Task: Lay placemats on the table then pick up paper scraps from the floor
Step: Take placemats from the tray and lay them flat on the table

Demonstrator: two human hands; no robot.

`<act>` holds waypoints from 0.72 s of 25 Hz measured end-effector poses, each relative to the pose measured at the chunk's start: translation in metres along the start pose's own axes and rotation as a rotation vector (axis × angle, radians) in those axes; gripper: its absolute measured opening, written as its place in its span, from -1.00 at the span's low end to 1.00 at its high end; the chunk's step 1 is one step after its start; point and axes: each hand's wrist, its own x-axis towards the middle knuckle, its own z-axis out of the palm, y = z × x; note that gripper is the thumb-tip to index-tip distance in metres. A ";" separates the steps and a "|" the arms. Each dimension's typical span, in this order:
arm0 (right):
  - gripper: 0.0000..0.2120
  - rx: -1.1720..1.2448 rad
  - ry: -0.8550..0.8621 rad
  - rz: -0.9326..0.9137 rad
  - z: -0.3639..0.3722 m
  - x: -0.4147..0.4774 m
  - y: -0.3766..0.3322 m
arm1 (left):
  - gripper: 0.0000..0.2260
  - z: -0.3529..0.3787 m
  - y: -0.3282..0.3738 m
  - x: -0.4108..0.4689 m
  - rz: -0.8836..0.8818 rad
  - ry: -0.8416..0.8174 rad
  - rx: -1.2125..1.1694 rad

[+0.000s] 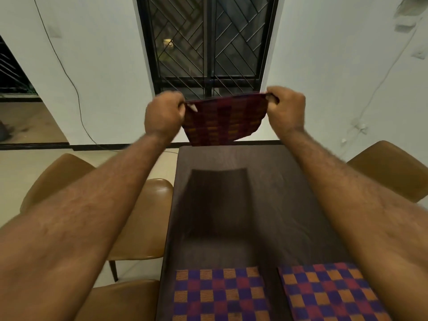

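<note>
A checked placemat point(223, 120) in dark red and orange hangs in the air above the far end of the dark wooden table point(243, 205). My left hand point(163, 113) pinches its left top corner and my right hand point(286, 107) pinches its right top corner, both arms stretched forward. The mat's lower edge hangs just above the table's far edge, and its shadow falls on the tabletop. Two more checked placemats lie flat at the near end, one on the left point(220, 295) and one on the right point(331, 293). No paper scraps show.
Brown padded chairs stand along the table's left side point(143, 218) and one at the right point(391, 167). A barred window point(208, 42) is in the white wall beyond. A cable runs down the wall to the pale floor point(27, 167) at the left.
</note>
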 end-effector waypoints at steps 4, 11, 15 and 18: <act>-0.77 -0.040 -0.128 0.114 0.047 -0.104 0.053 | -0.87 0.067 -0.024 -0.108 -0.042 -0.170 0.002; -0.78 -0.195 -0.678 0.272 0.148 -0.308 0.138 | -0.78 0.188 -0.073 -0.301 -0.199 -0.769 0.053; -0.76 -0.289 -0.848 0.299 0.154 -0.341 0.149 | -0.75 0.197 -0.078 -0.329 -0.266 -0.863 0.068; -0.75 -0.379 -0.891 0.238 0.156 -0.343 0.148 | -0.75 0.200 -0.078 -0.328 -0.224 -0.896 0.128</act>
